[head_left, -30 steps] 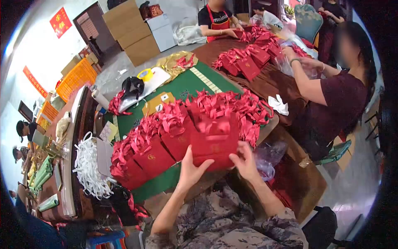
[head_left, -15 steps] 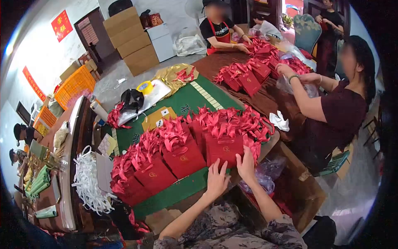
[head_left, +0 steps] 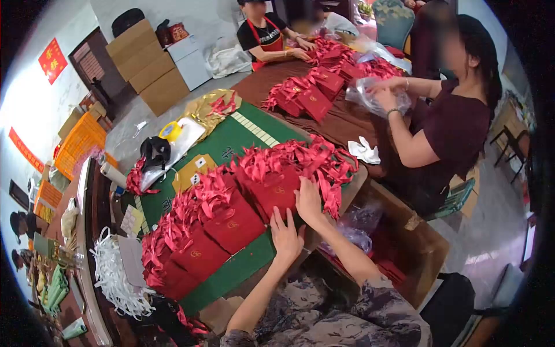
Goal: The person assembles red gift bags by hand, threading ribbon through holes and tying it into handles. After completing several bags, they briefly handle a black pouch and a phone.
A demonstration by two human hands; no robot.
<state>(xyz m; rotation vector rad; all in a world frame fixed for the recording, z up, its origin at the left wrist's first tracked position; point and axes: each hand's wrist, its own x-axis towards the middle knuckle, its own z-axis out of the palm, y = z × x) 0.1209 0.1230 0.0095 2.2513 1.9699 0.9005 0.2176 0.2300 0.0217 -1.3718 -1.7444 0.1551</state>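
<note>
Rows of small red gift bags [head_left: 234,226] with ribbon handles stand packed on a green table top [head_left: 245,263]. My left hand [head_left: 287,236] lies against the lower front of the rightmost front gift bag [head_left: 276,194], fingers stretched out and apart. Along that bag's right edge rests my right hand [head_left: 308,201], its fingers extended against the side. Neither hand is wrapped round the bag. Masses of red ribbon [head_left: 272,156] hide the tops of the bags behind.
An open cardboard box [head_left: 425,254] with clear plastic and red items stands at my right. Across the brown-covered table [head_left: 248,87], a co-worker [head_left: 457,121] handles a plastic bag and another person [head_left: 266,37] handles red bags. White paper strips [head_left: 115,277] lie at left.
The whole view has shifted, so the table and bags appear farther left. Both my hands stay against the same bag. The co-worker at right has moved their hands on the clear plastic bag.
</note>
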